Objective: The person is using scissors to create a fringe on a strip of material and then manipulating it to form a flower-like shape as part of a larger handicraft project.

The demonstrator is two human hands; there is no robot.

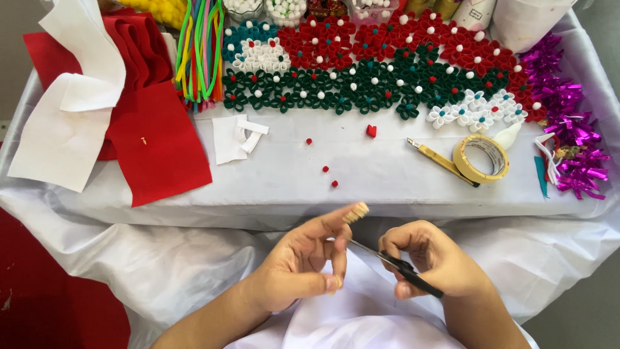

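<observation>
Black-handled scissors (pixel 395 264) sit gripped in your right hand (pixel 431 258), their blades pointing up-left toward your left hand (pixel 303 262); that left hand is half open, pinching a small pale ridged strip (pixel 355 212) at the fingertips, held above the blade tips; the strip lies just up-left of the scissors, nearer your left hand, over the white cloth (pixel 361 174).

Right hand (pixel 434 257) grips scissors (pixel 395 264) beside left hand (pixel 309 257).

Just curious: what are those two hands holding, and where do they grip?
The right hand holds scissors by the handles; the left hand pinches a small cream strip at its fingertips.
</observation>
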